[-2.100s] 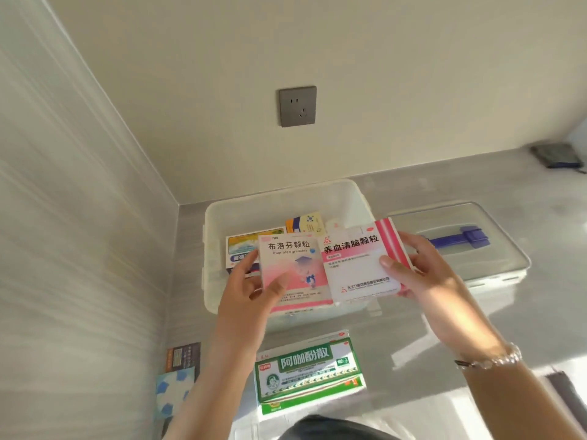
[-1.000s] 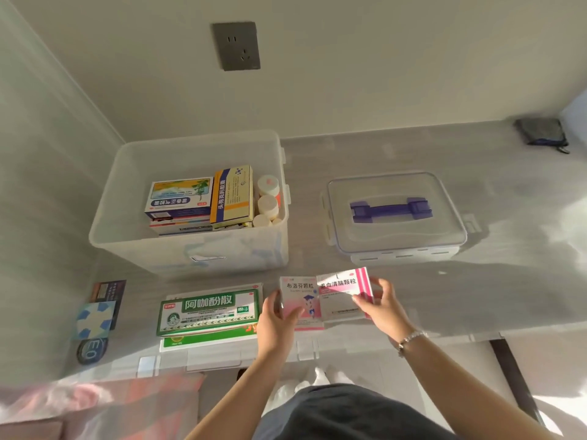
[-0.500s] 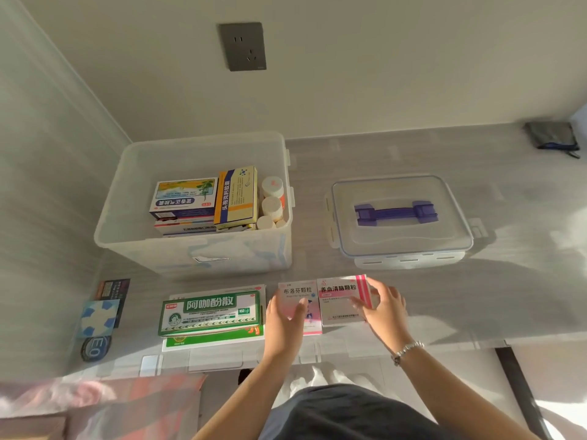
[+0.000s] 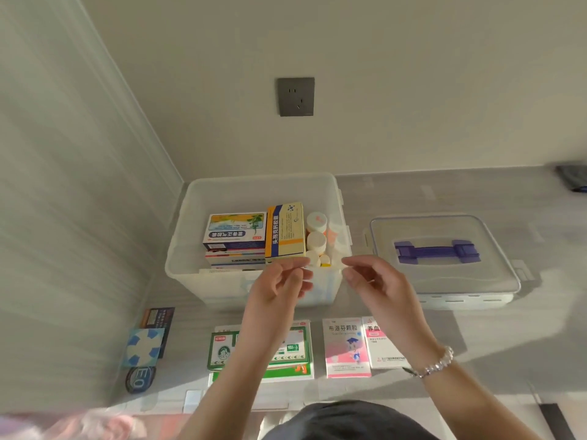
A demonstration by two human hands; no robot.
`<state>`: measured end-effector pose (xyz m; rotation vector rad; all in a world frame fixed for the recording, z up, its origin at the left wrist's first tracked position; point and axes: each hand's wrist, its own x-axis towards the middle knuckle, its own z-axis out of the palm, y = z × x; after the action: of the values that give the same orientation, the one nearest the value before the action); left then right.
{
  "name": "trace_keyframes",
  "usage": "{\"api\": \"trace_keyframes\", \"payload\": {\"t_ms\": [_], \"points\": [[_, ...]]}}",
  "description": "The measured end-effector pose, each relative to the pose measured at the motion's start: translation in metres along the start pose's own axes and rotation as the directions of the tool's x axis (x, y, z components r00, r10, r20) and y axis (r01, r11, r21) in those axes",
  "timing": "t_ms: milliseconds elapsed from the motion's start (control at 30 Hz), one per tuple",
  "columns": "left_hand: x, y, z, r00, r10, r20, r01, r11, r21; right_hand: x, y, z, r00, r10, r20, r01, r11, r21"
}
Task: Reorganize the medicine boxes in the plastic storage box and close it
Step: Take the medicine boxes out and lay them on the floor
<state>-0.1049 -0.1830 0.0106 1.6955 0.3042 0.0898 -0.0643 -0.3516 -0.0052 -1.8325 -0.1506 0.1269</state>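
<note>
On the left we see the lidless plastic storage box holding stacked medicine boxes and small bottles. Our left hand and right hand hover empty at its near rim, fingers loosely curled. Below lie a green box, a pink box and a white-pink box. The lid rests rightmost.

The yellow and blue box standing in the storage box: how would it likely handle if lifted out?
The yellow and blue box looks like thin printed card, so probably light and easily dented by a hard squeeze. It stands on edge between the blue and white box and white bottles; pulling it may let those neighbours shift or tip.
</note>
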Motion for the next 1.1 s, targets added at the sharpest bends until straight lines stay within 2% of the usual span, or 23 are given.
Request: {"api": "trace_keyframes", "payload": {"t_ms": [167,367,533,733,967,1100], "points": [[0.035,0.003,-0.042,0.999,0.037,0.012,-0.037,0.999,0.034,0.026,-0.025,0.043,0.998,-0.064,0.014,0.065,0.997,-0.036],[0.093,-0.011,-0.079,0.981,-0.147,0.123,0.120,0.971,0.208,0.071,-0.025,0.081,1.000,0.001,0.015,0.002,0.980,-0.201],[0.144,-0.027,-0.087,0.953,-0.245,0.178,0.122,0.849,0.514,0.116,-0.014,0.099,0.978,0.199,0.063,-0.158,0.903,-0.399],[0.192,-0.047,-0.088,0.960,-0.249,0.129,0.104,0.742,0.662,0.163,0.003,0.118,0.899,0.423,0.110,-0.271,0.737,-0.619],[0.220,-0.066,-0.097,0.973,-0.212,0.090,0.056,0.597,0.800,0.179,0.016,0.127,0.883,0.468,-0.030,-0.396,0.711,-0.581],[0.229,-0.069,-0.101,0.971,-0.219,0.100,0.052,0.596,0.801,0.181,0.019,0.127,0.870,0.492,-0.034,-0.427,0.716,-0.553]]}}
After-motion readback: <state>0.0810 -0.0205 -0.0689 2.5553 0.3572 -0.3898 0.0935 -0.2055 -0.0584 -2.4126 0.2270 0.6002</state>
